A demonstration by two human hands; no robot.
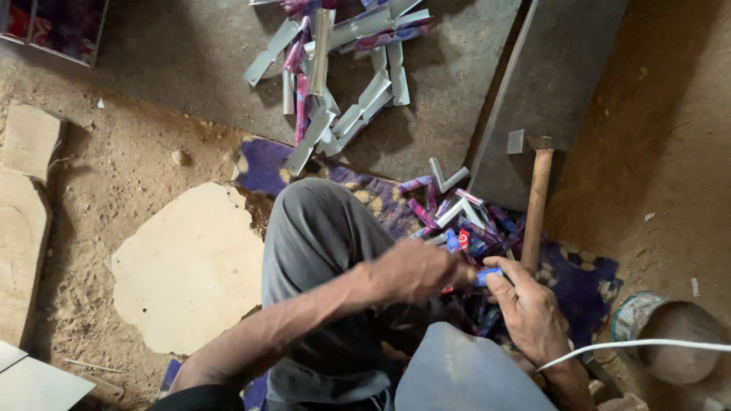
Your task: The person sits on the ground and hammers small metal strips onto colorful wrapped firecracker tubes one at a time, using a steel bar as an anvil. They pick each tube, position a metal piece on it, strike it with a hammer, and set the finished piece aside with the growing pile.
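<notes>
My left hand [415,270] and my right hand [529,308] meet above my lap, both gripping one small printed metal strip [487,275], blue and red, held between them. Just beyond my hands lies a heap of similar cut strips [457,217], purple, red and silver, on a patterned purple cloth [579,278]. A hammer [535,199] with a wooden handle rests beside the heap, its head against a dark metal plate [556,84]. My bent knee in grey trousers [320,236] fills the middle.
A second pile of folded silver strips [343,76] lies farther off on a dark sheet. A pale flat board [190,270] sits on sandy ground at left, wooden pieces [27,205] at the far left. A round tin [670,331] and a white cable [632,346] are at right.
</notes>
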